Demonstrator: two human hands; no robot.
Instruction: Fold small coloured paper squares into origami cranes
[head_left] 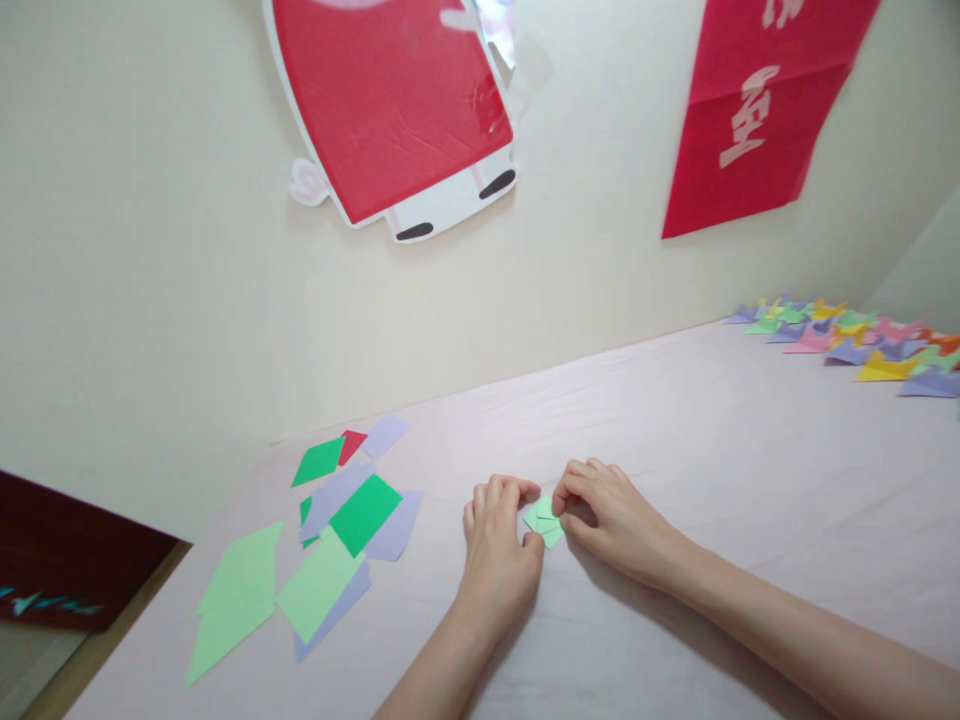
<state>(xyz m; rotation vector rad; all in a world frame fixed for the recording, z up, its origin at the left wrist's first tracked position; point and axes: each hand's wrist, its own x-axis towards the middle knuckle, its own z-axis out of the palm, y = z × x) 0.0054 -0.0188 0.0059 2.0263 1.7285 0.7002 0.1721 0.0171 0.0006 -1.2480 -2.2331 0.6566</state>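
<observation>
A small piece of light green folded paper [544,520] lies on the pale cloth surface between my two hands. My left hand [499,535] is at its left side, with the curved index finger and thumb bracing its edges. On the other side, my right hand [611,510] pinches the right edge with thumb and index finger. Several fold lines and overlapping flaps show on the paper; its right end is partly hidden by my right fingers.
Loose paper sheets lie to the left: light green [319,585], dark green [366,515], purple [386,437] and red [351,446]. Rows of colourful folded paper pieces [889,367] stand at the far right. Behind is a wall [585,290] with a red banner [750,150].
</observation>
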